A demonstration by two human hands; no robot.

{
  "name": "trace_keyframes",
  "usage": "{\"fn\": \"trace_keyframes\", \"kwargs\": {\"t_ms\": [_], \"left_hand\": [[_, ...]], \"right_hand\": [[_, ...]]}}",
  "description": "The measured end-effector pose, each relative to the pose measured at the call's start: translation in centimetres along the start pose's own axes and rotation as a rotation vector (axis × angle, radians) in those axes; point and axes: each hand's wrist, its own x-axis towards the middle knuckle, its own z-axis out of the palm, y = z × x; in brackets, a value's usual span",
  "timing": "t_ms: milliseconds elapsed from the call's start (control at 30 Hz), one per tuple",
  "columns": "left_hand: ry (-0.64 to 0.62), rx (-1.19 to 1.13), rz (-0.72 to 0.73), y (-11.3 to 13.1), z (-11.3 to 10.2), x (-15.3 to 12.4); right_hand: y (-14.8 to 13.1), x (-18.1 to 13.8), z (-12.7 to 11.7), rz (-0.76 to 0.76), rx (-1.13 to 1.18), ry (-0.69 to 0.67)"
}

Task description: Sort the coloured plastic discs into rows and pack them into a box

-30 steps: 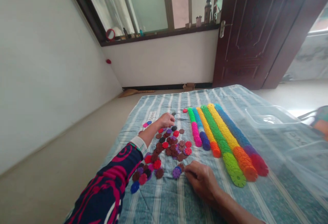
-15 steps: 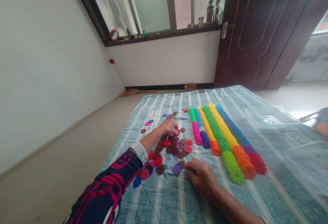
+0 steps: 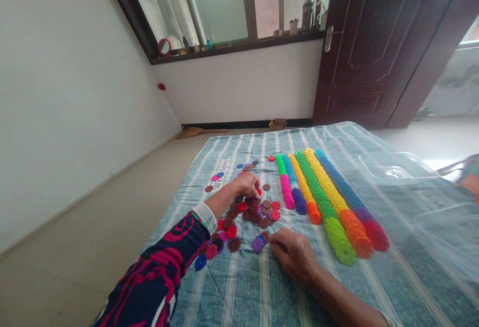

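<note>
My left hand (image 3: 247, 185) reaches over a loose pile of notched, flower-edged plastic discs (image 3: 253, 213), mostly brown, red and purple. Its fingers are bent together, pointing down, against a red disc (image 3: 259, 192) that they partly cover; whether they grip it is hard to see. Closer to me, my right hand (image 3: 295, 257) rests on the cloth with fingers curled closed. Its fingertips are beside a brown disc (image 3: 266, 236) and a purple disc (image 3: 258, 244); anything inside the curl is hidden. To the right lie long rows of overlapping discs, including a green row (image 3: 318, 187) and a yellow row (image 3: 326, 182).
A striped blue cloth (image 3: 239, 287) covers the surface. A clear plastic box (image 3: 400, 170) stands at the right, with another transparent item nearer me. Scattered discs, such as a blue disc (image 3: 200, 262), lie around the pile. A dark red door (image 3: 374, 43) stands beyond.
My left fingers have shifted slightly and now cover more of the red disc. My right hand keeps its place. The view has tilted a little.
</note>
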Motion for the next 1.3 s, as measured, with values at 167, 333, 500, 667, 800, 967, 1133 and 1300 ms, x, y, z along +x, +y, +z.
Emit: {"fn": "trace_keyframes", "kwargs": {"t_ms": [167, 333, 500, 667, 800, 967, 1133, 1300], "left_hand": [[0.010, 0.100, 0.018, 0.2, 0.1, 0.1], [-0.002, 0.191, 0.046, 0.6, 0.3, 0.1], [0.025, 0.208, -0.007, 1.0, 0.5, -0.2], [0.082, 0.102, 0.013, 0.8, 0.6, -0.4], [0.076, -0.027, 0.062, 0.5, 0.3, -0.5], [0.030, -0.217, 0.101, 1.0, 0.0, -0.5], [0.071, -0.296, 0.102, 1.4, 0.7, 0.1], [0.212, -0.306, 0.072, 1.3, 0.9, 1.8]], "right_hand": [[-0.2, 0.0, -0.2, -0.003, 0.002, -0.004], [0.0, 0.0, -0.1, -0.014, 0.015, 0.009], [0.1, 0.0, -0.1, -0.022, 0.026, 0.014], [0.0, 0.0, -0.2, -0.019, 0.021, 0.014], [0.0, 0.0, -0.1, -0.018, 0.008, 0.020], [0.2, -0.1, 0.0, -0.001, 0.004, -0.005], [0.2, 0.0, -0.1, -0.003, 0.013, 0.014], [-0.2, 0.1, -0.2, 0.007, 0.007, 0.002]]}}
